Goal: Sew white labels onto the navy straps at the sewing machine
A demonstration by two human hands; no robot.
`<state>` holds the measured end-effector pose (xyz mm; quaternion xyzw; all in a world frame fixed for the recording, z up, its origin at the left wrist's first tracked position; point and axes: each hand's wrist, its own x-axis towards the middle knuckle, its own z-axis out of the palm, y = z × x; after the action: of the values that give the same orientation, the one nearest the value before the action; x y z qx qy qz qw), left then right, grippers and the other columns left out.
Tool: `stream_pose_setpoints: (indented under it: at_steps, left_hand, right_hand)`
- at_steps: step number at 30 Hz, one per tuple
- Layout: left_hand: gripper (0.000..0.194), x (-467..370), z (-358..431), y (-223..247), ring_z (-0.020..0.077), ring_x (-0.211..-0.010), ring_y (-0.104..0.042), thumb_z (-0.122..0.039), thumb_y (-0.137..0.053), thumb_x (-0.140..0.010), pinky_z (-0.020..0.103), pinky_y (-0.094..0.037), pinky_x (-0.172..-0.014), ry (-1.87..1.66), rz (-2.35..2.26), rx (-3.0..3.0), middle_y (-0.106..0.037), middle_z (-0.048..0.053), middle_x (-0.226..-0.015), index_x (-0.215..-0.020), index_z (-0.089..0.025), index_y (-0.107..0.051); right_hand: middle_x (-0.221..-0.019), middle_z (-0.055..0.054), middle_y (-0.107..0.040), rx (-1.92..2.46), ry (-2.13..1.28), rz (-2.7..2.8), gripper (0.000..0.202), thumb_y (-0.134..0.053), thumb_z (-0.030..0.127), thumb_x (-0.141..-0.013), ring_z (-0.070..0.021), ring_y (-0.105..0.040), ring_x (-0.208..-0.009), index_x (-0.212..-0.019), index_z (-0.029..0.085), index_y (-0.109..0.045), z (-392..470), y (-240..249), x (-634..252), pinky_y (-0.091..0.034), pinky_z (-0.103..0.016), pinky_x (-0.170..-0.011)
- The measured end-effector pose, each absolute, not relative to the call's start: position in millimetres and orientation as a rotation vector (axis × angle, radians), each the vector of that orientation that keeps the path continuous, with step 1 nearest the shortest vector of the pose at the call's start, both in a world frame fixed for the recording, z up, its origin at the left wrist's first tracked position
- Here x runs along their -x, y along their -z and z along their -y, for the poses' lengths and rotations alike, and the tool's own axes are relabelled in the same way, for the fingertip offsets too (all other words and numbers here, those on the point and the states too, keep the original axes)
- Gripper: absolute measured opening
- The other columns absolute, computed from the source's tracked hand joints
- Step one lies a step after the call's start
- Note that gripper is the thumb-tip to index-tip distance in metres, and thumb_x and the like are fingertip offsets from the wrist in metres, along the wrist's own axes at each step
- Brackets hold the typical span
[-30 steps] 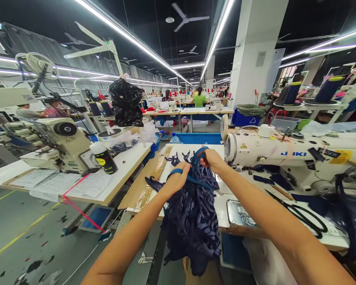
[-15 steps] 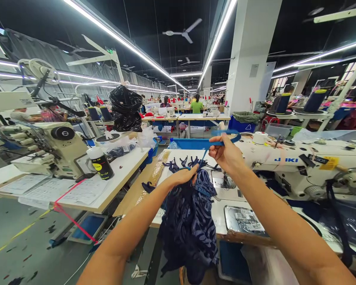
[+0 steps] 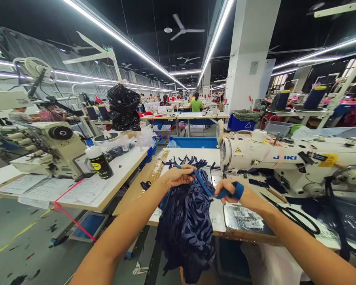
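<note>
I'm looking through the head camera down a long sewing hall, with strip lights point(image 3: 130, 43) overhead and a white pillar point(image 3: 249, 59) to the right. In the middle of my view, a blue strap point(image 3: 202, 183) runs taut and slanting between the two hands, above the front of a white sewing table point(image 3: 217, 215). The left hand point(image 3: 179, 176) pinches its upper end, thumb and fingertips pressed together on it. The right hand point(image 3: 229, 186) is lower, its fingers curled in around the strap, and a wide fold of it loops up over the hand. I can't tell whether the strap is joined to the dark navy patterned fabric point(image 3: 186, 229) bunched just beneath, which hangs over the table's front edge. Behind the fabric, thin dark straps point(image 3: 192, 160) lie on the tabletop. To the right I see a shiny metal plate point(image 3: 246, 217), black-handled scissors point(image 3: 299, 219) and a white sewing machine point(image 3: 255, 152). Across on the left table stand a black-and-white can point(image 3: 100, 163) and a second machine point(image 3: 59, 146), with printed sheets point(image 3: 62, 192) in front.
</note>
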<state>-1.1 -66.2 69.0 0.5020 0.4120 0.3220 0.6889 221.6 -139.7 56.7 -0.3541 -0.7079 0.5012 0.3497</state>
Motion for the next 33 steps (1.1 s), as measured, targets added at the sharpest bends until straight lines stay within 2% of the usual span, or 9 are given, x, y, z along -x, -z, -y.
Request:
stream_pose_setpoints:
  at_steps: [3,7,11,15,18,20,23,27,33]
  left_hand:
    - [0.016,1,66,-68,0.0056,-0.046,-0.052,-0.013,-0.072,-0.058,0.019,-0.042,-0.053,-0.78,-0.959,-1.183,-0.056,-0.002,-0.056,-0.066,-0.014,-0.057]
    - [0.014,2,67,-70,0.006,-0.045,-0.05,-0.006,-0.066,-0.055,0.018,-0.039,-0.049,-0.818,-0.998,-1.323,-0.053,-0.004,-0.055,-0.06,-0.014,-0.055]
    - [0.02,4,70,-72,0.0064,-0.043,-0.048,-0.001,-0.059,-0.055,0.02,-0.039,-0.049,-0.814,-1.067,-1.557,-0.057,-0.005,-0.064,-0.069,-0.016,-0.06]
    - [0.032,0,74,-63,0.0118,-0.057,-0.054,-0.001,-0.048,-0.065,0.025,-0.042,-0.064,-0.778,-1.202,-2.261,-0.061,0.0,-0.083,-0.087,-0.02,-0.061]
    - [0.026,-4,75,-54,0.0169,-0.071,-0.054,-0.004,-0.042,-0.074,0.03,-0.039,-0.074,-0.717,-1.241,-2.673,-0.06,0.007,-0.087,-0.086,-0.018,-0.061]
    - [0.025,-5,74,-50,0.0174,-0.069,-0.052,-0.01,-0.036,-0.081,0.032,-0.037,-0.074,-0.679,-1.195,-2.818,-0.06,0.009,-0.082,-0.083,-0.016,-0.06]
    - [0.032,-5,72,-47,0.0164,-0.064,-0.047,-0.02,-0.029,-0.087,0.032,-0.034,-0.074,-0.749,-1.128,-2.872,-0.058,0.01,-0.077,-0.08,-0.016,-0.06]
    - [0.035,-2,69,-43,0.0167,-0.063,-0.046,-0.028,-0.029,-0.088,0.033,-0.032,-0.072,-0.834,-1.167,-2.864,-0.058,0.011,-0.074,-0.081,-0.016,-0.061]
    - [0.036,-1,70,-39,0.0176,-0.065,-0.048,-0.026,-0.027,-0.089,0.033,-0.031,-0.07,-0.848,-1.222,-2.924,-0.059,0.01,-0.074,-0.088,-0.016,-0.062]
  right_hand:
    - [-0.061,-0.002,-0.057,1.003,-1.02,2.244,0.039,-0.034,0.045,-0.087,-0.013,-0.048,-0.054,-0.082,0.019,-0.062,153,-47,-221,-0.036,-0.026,-0.053]
    - [-0.073,-0.005,-0.063,1.19,-0.637,2.509,0.033,-0.039,0.029,-0.085,-0.0189,-0.055,-0.066,-0.114,0.025,-0.054,185,-40,-221,-0.038,-0.03,-0.062]
    - [-0.079,-0.003,-0.065,1.037,-0.751,2.635,0.045,-0.047,0.025,-0.081,-0.019,-0.057,-0.074,-0.125,0.033,-0.045,224,-50,-224,-0.041,-0.029,-0.068]
    - [-0.089,-0.004,-0.066,0.965,-0.778,2.469,0.028,-0.044,0.03,-0.084,-0.0188,-0.058,-0.082,-0.107,0.031,-0.059,215,-62,-218,-0.04,-0.031,-0.077]
    - [-0.083,-0.006,-0.065,1.112,-0.677,2.135,0.023,-0.041,0.028,-0.081,-0.0195,-0.057,-0.076,-0.085,0.022,-0.062,167,-55,-205,-0.041,-0.033,-0.072]
    - [-0.079,-0.006,-0.064,1.19,-0.748,1.854,0.02,-0.041,0.026,-0.077,-0.0188,-0.055,-0.073,-0.079,0.02,-0.06,129,-47,-193,-0.041,-0.032,-0.067]
    - [-0.071,-0.002,-0.06,1.12,-1.06,1.622,0.018,-0.044,0.025,-0.07,-0.014,-0.051,-0.062,-0.078,0.017,-0.059,86,-37,-174,-0.04,-0.028,-0.06]
    - [-0.05,0.005,-0.045,1.017,-1.234,1.666,0.021,-0.047,0.029,-0.066,-0.0086,-0.038,-0.044,-0.076,0.016,-0.059,66,-29,-158,-0.029,-0.021,-0.042]
    - [-0.056,0.004,-0.045,0.998,-1.276,1.791,0.022,-0.046,0.034,-0.069,-0.0068,-0.031,-0.042,-0.076,0.016,-0.057,62,-25,-157,-0.023,-0.02,-0.04]
